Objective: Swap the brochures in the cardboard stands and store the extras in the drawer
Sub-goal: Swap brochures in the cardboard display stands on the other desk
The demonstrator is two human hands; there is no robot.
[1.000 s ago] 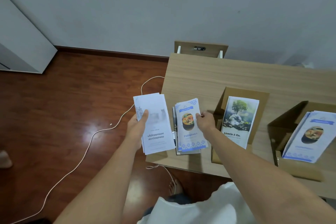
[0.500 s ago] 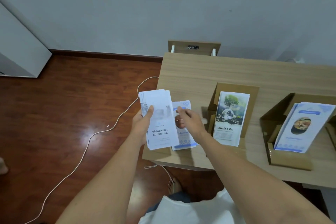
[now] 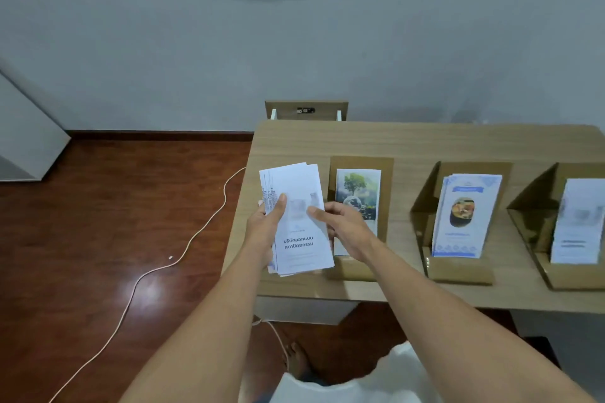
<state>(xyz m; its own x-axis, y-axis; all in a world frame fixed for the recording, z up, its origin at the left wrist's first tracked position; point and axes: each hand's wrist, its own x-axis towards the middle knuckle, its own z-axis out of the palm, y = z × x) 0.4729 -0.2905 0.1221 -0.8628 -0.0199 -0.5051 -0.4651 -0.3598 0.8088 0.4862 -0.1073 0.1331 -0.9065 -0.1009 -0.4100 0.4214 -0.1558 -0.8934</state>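
Above the left end of a wooden desk, the left hand grips a white brochure stack, thumb across its front. Fingers of the right hand pinch the stack's right edge. Behind them, three cardboard stands sit in a row: the left stand holds a tree brochure, the middle stand blue-bordered food brochures, the right stand blurred white brochures. A white cable trails across the floor.

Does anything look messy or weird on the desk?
Slightly. The brochures in the left hand are fanned unevenly, not squared up, and the food brochures in the middle cardboard stand lean askew. Nothing looks torn or spilled.
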